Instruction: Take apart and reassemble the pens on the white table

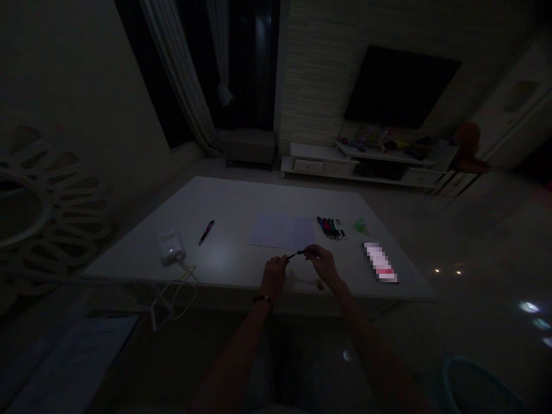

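Over the table's near edge, my left hand [275, 272] is closed on a thin dark pen part [292, 256] pointing up to the right. Facing it, my right hand [321, 262] pinches a thicker dark pen piece [301, 252], its end close to the thin part's tip. Whether the two parts touch, I cannot tell in the dim light. A small reddish-brown object [319, 284] lies on the table below my right hand. Beyond my hands is a sheet of lined paper [282, 231]. Several pens [330, 227] lie side by side right of the paper.
On the white table [233, 198], a dark pen [206, 232] and a white box-like device [171, 247] with cables lie left. A green crumpled item [359, 225] and a phone [380, 263] lie right. A blue-green basin rim [474, 368] shows at lower right.
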`<state>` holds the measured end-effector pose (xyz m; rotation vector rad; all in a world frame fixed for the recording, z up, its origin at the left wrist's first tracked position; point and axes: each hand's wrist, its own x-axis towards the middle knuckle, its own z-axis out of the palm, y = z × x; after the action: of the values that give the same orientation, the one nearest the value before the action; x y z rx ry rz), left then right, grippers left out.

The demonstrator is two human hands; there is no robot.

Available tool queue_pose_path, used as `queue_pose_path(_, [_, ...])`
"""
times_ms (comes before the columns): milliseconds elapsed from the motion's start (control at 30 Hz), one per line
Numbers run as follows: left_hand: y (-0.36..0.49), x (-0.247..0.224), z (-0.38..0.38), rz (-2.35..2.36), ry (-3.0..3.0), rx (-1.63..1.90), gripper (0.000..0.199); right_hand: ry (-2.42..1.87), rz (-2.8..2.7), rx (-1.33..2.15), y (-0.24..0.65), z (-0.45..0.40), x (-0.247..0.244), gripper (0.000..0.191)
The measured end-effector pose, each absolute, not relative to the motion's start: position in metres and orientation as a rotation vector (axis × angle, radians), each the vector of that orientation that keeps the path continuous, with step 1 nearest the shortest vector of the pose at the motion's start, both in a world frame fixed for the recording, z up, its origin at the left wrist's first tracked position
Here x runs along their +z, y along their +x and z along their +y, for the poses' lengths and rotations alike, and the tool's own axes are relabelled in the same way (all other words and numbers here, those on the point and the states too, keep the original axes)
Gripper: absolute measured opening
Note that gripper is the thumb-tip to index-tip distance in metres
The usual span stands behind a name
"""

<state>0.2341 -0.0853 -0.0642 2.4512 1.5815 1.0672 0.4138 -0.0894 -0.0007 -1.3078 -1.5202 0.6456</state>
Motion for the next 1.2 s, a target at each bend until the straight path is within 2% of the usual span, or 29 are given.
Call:
queue_pose_path(233, [0.235,-0.069,-0.084,1.510,2.488,1.080,0.025,-1.307,-1.605,0.687,0.409,-0.085,0.002,0.019])
queue_pose_path(333, [0.234,-0.074,-0.082,1.437,2.521,1.065,0.030,-1.312,-1.699,0.833,0.401,-0.081,0.000,0.016])
queue_pose_path(533, [0.233,-0.073,-0.084,1.469,2.545,0.958,0.023,-1.281,-1.640,0.988,0.388,-0.079,-0.012,0.023])
queue_pose_path(633, [0.234,-0.068,-0.085,1.515,2.548,0.939,0.019,-1.377,-1.616,0.857,0.405,-0.077,-0.017,0.034])
queue_pose_path(767, [0.236,-0.067,-0.085,1.550,2.543,0.976,0.018,-1.863,-1.465,0.480,0.431,-0.071,-0.029,0.035])
queue_pose_path(867, [0.236,-0.067,-0.085,1.545,2.534,0.980,0.019,-2.091,-1.509,0.426,0.434,-0.063,-0.038,0.042])
queue_pose_path(1200, [0.236,-0.064,-0.086,1.577,2.539,0.967,0.017,-1.991,-1.824,0.395,0.425,-0.044,-0.044,0.011])
